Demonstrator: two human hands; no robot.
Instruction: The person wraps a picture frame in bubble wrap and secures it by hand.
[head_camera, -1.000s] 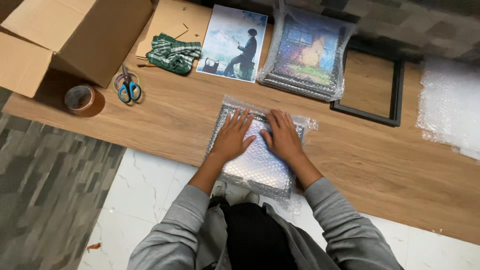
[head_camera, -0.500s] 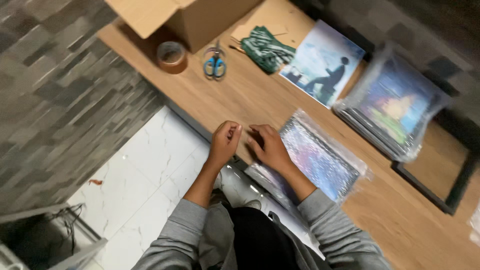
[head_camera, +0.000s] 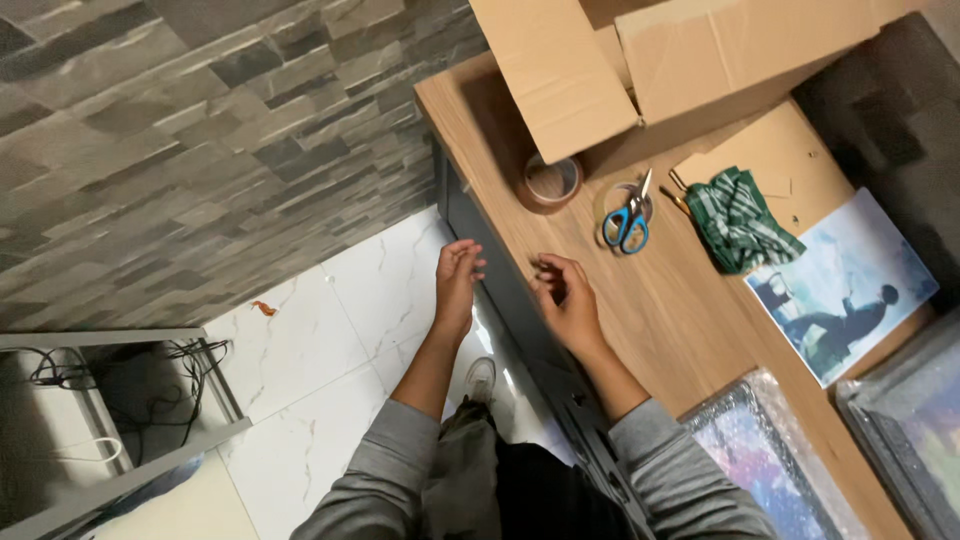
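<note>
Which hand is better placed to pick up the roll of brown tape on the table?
The right hand, probably. It is already over the wooden table, with the tape roll just beyond its fingers. The left hand hangs off the table edge over the floor, farther from the roll.

Cardboard box (head_camera: 640, 70), beyond my right hand (head_camera: 568, 300): top and far side cut off by the upper edge, its inside hidden by the flaps. Bubble-wrapped picture (head_camera: 770, 470), near my right elbow: lower part cut off by the bottom edge; framed picture (head_camera: 910, 430) further right, cut off at the corner. My right fingertips (head_camera: 545, 268) curl inward, so whether they pinch anything is too small to tell.
</note>
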